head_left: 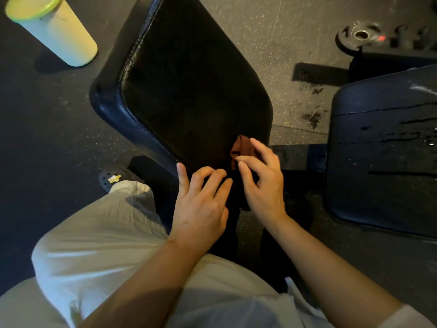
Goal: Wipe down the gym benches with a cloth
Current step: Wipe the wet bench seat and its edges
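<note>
A black padded gym bench (pixel 184 86) fills the middle of the view, and its near corner lies under my hands. A reddish-brown cloth (pixel 241 146) is bunched on that corner, its lower part dark and hanging between my hands. My right hand (pixel 262 183) pinches the cloth's upper fold between thumb and forefinger. My left hand (pixel 201 204) curls its middle fingers onto the dark lower part, with the index finger held out straight. A second black bench pad (pixel 383 147) stands to the right, streaked with wet lines.
A pale cylindrical bin (pixel 52 29) with a green rim stands on the floor at the upper left. A weight plate (pixel 359 35) lies at the upper right. Wet splashes (pixel 313 118) mark the speckled floor between the benches. My leg and shoe (pixel 113 179) are at the lower left.
</note>
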A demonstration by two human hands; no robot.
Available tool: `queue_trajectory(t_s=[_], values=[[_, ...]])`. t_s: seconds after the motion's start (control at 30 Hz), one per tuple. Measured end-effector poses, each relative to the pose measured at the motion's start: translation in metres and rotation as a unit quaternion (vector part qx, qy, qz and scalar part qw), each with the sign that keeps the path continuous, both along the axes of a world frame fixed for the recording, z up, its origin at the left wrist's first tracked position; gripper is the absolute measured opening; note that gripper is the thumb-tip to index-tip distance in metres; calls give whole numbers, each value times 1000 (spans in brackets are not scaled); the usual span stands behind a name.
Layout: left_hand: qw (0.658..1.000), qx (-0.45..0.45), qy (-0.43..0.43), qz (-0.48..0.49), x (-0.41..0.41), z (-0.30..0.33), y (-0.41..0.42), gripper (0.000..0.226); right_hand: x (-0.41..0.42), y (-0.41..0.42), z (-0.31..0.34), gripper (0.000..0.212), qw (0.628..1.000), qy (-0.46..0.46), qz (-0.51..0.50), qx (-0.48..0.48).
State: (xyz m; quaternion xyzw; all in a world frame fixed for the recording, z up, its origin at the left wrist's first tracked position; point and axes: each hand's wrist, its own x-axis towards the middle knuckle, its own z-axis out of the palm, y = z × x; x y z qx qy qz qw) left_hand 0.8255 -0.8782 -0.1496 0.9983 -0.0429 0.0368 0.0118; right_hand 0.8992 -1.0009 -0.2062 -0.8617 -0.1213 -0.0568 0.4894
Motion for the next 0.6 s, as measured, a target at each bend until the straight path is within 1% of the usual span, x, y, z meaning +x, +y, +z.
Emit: queue_trajectory(t_s=[0.07, 0.17, 0.23, 0.27, 0.3, 0.33, 0.37, 0.4, 0.43, 0.47, 0.53, 0.6], values=[[1000, 5, 4, 1, 2, 0, 1, 50, 2, 4, -6, 18, 1000, 18, 14, 9], [1000, 7, 16, -3, 3, 0, 1, 51, 11, -12, -21, 18, 996, 66, 30, -47], [1000, 11, 13, -4, 2, -1, 1, 52, 14, -22, -24, 19, 989, 121, -12, -82], [1000, 10, 12, -4, 2, -1, 0, 53, 14, -24, -20, 21, 988, 131, -46, -75], [1000, 9, 10, -4, 1, -1, 0, 53, 12, -23, -14, 26, 990, 115, -69, -52], [1000, 9, 8, -3, 1, -1, 0, 54, 10, -19, -8, 34, 994, 82, -66, -22], [1000, 10, 8, -1, 2, -1, 0, 55, 8, -13, -2, 41, 998, 50, -39, 1], [1000, 12, 11, -2, 2, -1, 0, 56, 4, -7, 2, 45, 1000, 25, 3, 5], [1000, 14, 14, -4, 3, -2, 0, 56, -1, -3, 0, 43, 999, 9, 39, -10], [1000, 16, 17, -4, 2, -2, 0, 57, -5, -1, -6, 39, 998, 8, 54, -25], [1000, 20, 21, -2, 2, -2, 1, 57, -4, -10, -23, 34, 997, 50, 36, -54], [1000, 18, 19, -2, 3, -4, 1, 58, 6, -25, -33, 33, 989, 124, -17, -84]])
